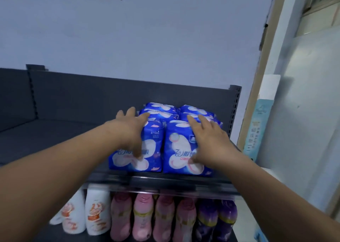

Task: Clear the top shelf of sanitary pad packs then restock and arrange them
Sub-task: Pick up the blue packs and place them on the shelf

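Several blue sanitary pad packs stand in two rows at the right end of the dark top shelf (55,135). My left hand (131,131) lies over the top left corner of the front left pack (153,149), thumb down its face, fingers spread and straight. Fingers stretched toward the packs behind, my right hand (209,140) rests on the front right pack (176,149) with the thumb on its face. More packs (161,111) stand behind these two.
The left part of the top shelf is bare. On the shelf below stand white bottles (92,214), pink bottles (145,219) and purple bottles (217,221). A perforated upright (235,105) bounds the shelf on the right, with a wall and a light blue box (257,127) beyond.
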The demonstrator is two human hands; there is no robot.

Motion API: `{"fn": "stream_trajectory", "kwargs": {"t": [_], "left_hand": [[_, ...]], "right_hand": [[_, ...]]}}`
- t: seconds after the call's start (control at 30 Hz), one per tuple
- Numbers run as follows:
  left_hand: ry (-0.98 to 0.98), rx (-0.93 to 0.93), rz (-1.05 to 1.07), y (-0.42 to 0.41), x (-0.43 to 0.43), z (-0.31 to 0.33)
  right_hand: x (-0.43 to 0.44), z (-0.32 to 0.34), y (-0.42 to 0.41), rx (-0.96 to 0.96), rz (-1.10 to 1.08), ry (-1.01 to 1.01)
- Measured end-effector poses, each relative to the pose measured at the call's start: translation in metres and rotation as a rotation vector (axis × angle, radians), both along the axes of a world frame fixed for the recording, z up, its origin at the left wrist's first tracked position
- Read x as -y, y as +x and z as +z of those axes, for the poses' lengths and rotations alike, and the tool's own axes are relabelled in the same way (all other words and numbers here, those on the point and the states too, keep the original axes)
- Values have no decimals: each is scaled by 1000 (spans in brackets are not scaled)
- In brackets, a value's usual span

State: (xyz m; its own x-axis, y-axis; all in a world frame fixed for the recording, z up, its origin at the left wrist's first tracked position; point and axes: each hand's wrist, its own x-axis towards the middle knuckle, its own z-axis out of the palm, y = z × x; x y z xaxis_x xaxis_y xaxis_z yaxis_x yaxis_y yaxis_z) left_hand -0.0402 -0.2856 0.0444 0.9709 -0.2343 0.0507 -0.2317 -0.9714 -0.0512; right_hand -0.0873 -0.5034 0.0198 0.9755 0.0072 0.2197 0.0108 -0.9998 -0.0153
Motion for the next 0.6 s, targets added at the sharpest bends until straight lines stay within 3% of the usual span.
{"fn": "stream_trajectory", "kwargs": {"t": [0.13,0.27,0.47,0.6], "left_hand": [[-61,225,-131,-1,9,-15],[-207,257,-227,-3,-1,-25],[-238,356,-130,-28,-63,-22],[-258,316,-12,-56,-146,-39]], "right_hand": [[3,-1,0,-33,-27,66],[-8,2,-9,-1,-115,4],[-79,9,-25,109,14,17],[-158,-9,-33,124,161,22]]}}
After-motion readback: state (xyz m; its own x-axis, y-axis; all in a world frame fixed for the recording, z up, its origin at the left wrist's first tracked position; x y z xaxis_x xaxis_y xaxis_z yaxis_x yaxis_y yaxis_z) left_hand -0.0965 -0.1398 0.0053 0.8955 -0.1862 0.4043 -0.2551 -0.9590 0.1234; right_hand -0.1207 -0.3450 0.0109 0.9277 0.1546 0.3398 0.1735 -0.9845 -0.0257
